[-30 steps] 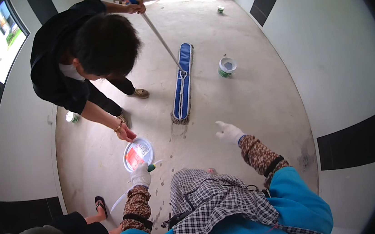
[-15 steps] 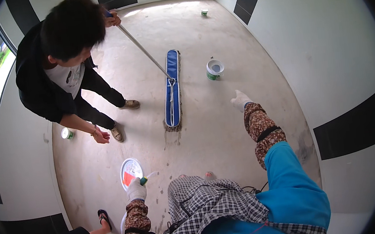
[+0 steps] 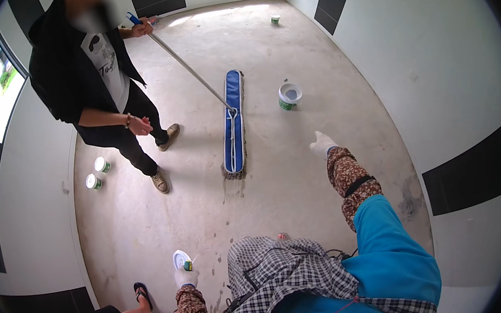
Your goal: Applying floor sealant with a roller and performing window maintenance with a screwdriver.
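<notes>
Left hand [image 3: 186,278]: gloved, fingers closed on the near edge of the lid [image 3: 179,259]. The lid is white and tilted, above the floor [image 3: 303,193] at the person's front left. A green-and-yellow item [image 3: 188,265] sits at the same fingers, in front of the lid.

Right hand [image 3: 322,144]: gloved, arm extended forward. Whether its fingers are spread or pressed together cannot be told. The nearest items are the tub [image 3: 287,105], farther forward, and the mop [image 3: 233,140], to its left. A co-worker's hand [image 3: 142,27] grasps the mop's handle. 2 pails [image 3: 102,165] stand near the left wall [image 3: 33,179].
</notes>
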A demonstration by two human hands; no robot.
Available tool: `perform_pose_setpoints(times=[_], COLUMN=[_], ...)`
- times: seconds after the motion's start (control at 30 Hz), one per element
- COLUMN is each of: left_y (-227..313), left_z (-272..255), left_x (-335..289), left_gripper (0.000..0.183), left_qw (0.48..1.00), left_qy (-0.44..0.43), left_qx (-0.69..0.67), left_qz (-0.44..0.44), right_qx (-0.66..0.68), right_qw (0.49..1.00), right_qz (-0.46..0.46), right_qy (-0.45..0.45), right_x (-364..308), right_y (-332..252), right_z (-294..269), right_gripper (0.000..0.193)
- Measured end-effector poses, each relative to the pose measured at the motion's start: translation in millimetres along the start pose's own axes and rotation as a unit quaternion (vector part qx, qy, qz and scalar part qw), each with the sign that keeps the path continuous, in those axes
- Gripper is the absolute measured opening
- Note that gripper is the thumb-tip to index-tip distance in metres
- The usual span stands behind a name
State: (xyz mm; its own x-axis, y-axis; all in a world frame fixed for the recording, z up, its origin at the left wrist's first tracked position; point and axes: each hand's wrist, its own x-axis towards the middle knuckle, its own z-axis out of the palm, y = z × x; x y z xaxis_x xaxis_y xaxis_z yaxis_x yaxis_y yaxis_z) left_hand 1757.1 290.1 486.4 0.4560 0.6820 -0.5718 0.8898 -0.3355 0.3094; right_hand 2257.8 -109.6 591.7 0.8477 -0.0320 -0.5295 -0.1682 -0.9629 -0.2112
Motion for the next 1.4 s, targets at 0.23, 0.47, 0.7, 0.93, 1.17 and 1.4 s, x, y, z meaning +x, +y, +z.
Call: perform_pose_setpoints(times=[0.23, 0.47, 0.7, 0.93, 1.17, 1.4], left_y=[-22, -27, -27, -38, -12, -31], left_z=[11, 15, 17, 21, 6, 17], left_x=[-12, -5, -3, 6, 6, 22], left_gripper=[0.043, 0.045, 0.048, 0.051, 0.048, 0.048], left_qw=[0.997, 0.995, 0.991, 0.993, 0.994, 0.995], left_qy=[-0.019, -0.040, -0.056, -0.062, -0.065, -0.060], left_qx=[-0.027, -0.049, -0.068, -0.059, -0.050, -0.043], left_qz=[-0.069, -0.077, -0.102, -0.080, -0.072, -0.071], right_qx=[-0.011, -0.010, -0.005, -0.013, -0.021, -0.015], right_qw=[1.000, 1.000, 0.999, 0.999, 0.997, 0.996], right_qz=[-0.002, -0.021, -0.015, -0.008, 0.003, 0.010], right_qy=[-0.016, -0.003, -0.029, -0.051, -0.073, -0.082], right_x=[-7, 1, -2, -17, -26, -43], right_y=[-2, 7, 28, 43, 66, 90], right_z=[4, 15, 39, 62, 90, 121], right_gripper=[0.066, 0.066, 0.067, 0.066, 0.063, 0.056])
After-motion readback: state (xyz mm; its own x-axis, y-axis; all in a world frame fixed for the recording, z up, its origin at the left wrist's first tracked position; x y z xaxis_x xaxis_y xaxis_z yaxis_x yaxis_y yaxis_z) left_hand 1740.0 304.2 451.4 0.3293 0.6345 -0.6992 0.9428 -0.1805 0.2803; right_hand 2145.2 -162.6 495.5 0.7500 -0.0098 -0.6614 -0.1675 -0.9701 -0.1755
